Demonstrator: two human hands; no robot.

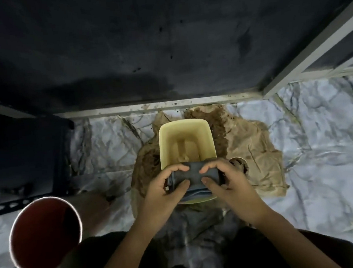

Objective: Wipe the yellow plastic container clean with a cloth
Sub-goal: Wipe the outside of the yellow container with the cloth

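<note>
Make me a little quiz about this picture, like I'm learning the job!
1. True or false: only one hand holds the cloth.
2. What colour is the container? A) red B) yellow C) green
3. Fill in: the container sits on crumpled brown ____.

Key
1. False. The left hand and the right hand both grip the cloth at the container's near rim.
2. B. The red thing is the bucket at the left.
3. Paper.
</note>
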